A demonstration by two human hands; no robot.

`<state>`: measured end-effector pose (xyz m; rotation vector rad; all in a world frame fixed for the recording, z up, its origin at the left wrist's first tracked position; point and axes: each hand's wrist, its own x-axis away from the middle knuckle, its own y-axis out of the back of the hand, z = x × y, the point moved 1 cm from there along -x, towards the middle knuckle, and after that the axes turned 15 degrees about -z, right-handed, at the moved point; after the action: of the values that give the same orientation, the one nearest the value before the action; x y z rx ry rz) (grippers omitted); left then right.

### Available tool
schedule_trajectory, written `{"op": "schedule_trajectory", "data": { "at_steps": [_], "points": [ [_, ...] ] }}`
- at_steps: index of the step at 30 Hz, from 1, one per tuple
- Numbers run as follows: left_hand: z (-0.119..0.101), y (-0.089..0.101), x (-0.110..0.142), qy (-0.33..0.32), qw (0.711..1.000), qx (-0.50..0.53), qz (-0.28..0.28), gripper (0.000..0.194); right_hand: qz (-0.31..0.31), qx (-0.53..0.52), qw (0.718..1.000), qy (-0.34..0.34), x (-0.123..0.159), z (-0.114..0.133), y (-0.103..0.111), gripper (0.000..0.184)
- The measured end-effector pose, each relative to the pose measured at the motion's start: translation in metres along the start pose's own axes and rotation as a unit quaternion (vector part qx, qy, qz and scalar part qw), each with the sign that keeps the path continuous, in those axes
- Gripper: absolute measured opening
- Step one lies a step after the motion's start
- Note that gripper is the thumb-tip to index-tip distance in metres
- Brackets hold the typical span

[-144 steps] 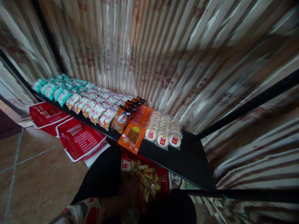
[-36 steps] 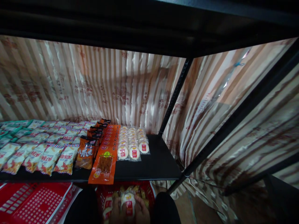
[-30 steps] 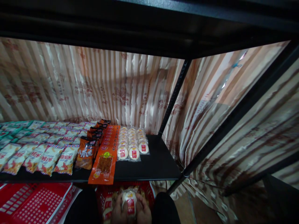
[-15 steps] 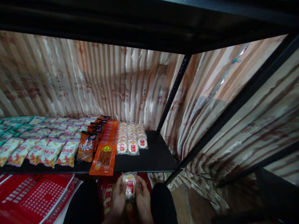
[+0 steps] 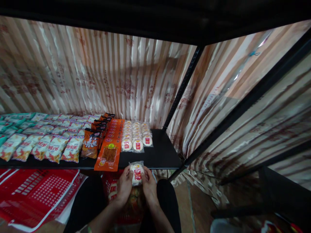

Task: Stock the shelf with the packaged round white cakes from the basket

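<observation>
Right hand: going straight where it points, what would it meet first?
Probably the black shelf, at its front edge; depth is unclear, and the right hand might clear it toward wrapped white snacks.

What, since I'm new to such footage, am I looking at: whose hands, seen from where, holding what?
There is no machine: a person's bare left hand and right hand show, filmed by a camera worn on that person's head, looking forward and down. Together they hold a wrapped round white snack near the front edge of a black shelf. On the shelf, from left to right, lie green packs, white packs, orange-and-black packs, a flat orange packet and rows of similar rounds. Red baskets sit below.
</observation>
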<state>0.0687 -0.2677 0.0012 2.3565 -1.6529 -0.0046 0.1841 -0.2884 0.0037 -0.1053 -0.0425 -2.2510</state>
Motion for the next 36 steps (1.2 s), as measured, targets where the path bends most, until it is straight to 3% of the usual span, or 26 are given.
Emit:
{"op": "schedule_trajectory", "data": {
  "at_steps": [7, 11, 17, 22, 27, 36],
  "points": [
    [0.002, -0.011, -0.004, -0.019, 0.999, 0.037, 0.016, 0.031, -0.026, -0.025, 0.999, -0.006, -0.012, 0.005, 0.005, 0.042],
    [-0.001, -0.017, -0.006, -0.032, 0.998, 0.048, 0.012, 0.023, -0.01, -0.03, 0.999, -0.016, -0.021, 0.004, 0.009, 0.043],
    [-0.011, -0.033, -0.01, -0.069, 0.997, -0.018, 0.007, 0.015, -0.035, 0.024, 0.999, 0.028, -0.036, 0.006, 0.019, 0.044],
    [-0.021, -0.047, -0.015, -0.103, 0.992, -0.066, 0.022, 0.019, -0.06, 0.069, 0.994, 0.067, -0.052, 0.01, 0.026, 0.041],
    [-0.032, -0.062, -0.017, -0.106, 0.99, -0.092, 0.002, 0.023, -0.083, 0.087, 0.99, 0.074, -0.071, 0.007, 0.029, 0.041],
    [-0.049, -0.083, -0.025, -0.138, 0.985, -0.107, 0.002, 0.033, -0.082, 0.088, 0.988, 0.099, -0.101, 0.008, 0.027, 0.043]
  ]
}}
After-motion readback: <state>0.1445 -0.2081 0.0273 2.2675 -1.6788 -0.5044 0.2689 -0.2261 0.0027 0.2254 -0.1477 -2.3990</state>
